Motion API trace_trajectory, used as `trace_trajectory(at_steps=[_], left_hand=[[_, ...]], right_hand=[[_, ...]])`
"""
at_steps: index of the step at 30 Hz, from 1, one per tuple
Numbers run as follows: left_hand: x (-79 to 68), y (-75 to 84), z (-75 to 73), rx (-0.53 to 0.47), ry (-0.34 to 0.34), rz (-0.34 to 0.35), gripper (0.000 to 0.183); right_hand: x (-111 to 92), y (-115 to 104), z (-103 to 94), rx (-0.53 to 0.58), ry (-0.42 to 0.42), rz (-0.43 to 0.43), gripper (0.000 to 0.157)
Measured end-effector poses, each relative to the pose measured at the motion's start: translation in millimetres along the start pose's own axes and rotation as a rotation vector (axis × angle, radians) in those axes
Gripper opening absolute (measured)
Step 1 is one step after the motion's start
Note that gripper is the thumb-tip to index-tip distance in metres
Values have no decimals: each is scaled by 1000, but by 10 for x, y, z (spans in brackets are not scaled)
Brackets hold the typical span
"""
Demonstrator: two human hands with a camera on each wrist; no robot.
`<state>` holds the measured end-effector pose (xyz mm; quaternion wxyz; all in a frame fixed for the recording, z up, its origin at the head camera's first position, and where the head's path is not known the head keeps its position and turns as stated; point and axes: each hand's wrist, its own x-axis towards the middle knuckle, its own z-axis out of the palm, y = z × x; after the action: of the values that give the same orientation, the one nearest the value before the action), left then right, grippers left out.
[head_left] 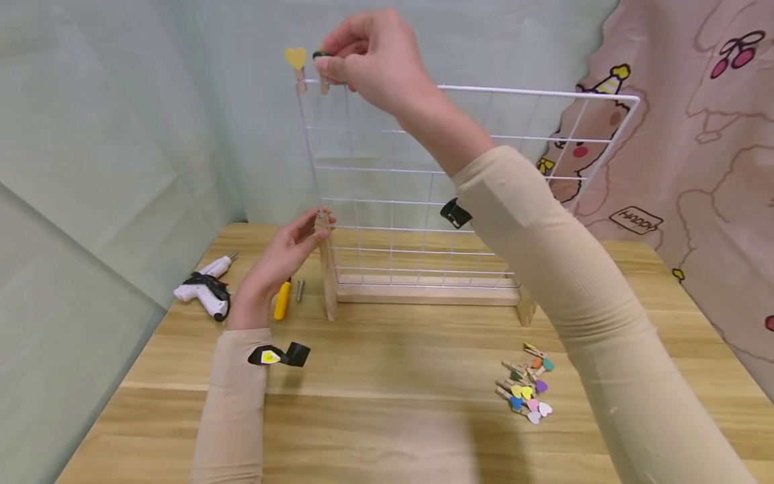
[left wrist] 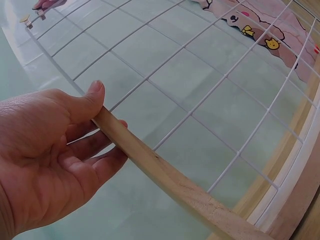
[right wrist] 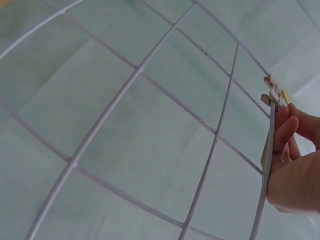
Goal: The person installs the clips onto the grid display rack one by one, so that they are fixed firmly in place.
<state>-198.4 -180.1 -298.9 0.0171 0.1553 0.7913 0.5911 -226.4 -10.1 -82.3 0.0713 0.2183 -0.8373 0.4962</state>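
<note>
A white wire grid (head_left: 393,171) stands upright in a wooden base (head_left: 423,294). At its top left corner my right hand (head_left: 377,64) pinches a small wooden clothespin (head_left: 324,86) with a dark green top, its lower end at the top wire. Beside it, a clothespin with a yellow heart (head_left: 295,58) sits on the same wire. My left hand (head_left: 290,250) grips the top of the left wooden post (head_left: 327,269), thumb on the near side and fingers behind, as the left wrist view shows. In the right wrist view, the right hand (right wrist: 295,165) is at the grid's edge.
Several heart clothespins (head_left: 526,390) lie in a pile at the right of the wooden table (head_left: 375,403). Left of the stand are a white glue gun (head_left: 205,289) wrapped in black cord, a yellow-handled tool (head_left: 282,300) and a metal bolt (head_left: 299,290). A printed curtain (head_left: 695,168) hangs behind.
</note>
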Motion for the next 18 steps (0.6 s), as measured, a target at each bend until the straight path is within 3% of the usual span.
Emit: trace_trajectory(at_steps=[5,10,14,18], left_hand=[[70,-153,-7,-31,9,14,49],[108,-232,-7,-11,18,-3,50],[96,-229,-9,-7,13,4,47],[52,-237,-22,10,6,-13,49]], right_hand=[[13,31,8,-66,-24,-66,23],[-52,17,-17,-54,-33,-88,24],[-227,-20,-56,-50,-2,-100,31],[-518,28,-76,-76,22,-175,35]])
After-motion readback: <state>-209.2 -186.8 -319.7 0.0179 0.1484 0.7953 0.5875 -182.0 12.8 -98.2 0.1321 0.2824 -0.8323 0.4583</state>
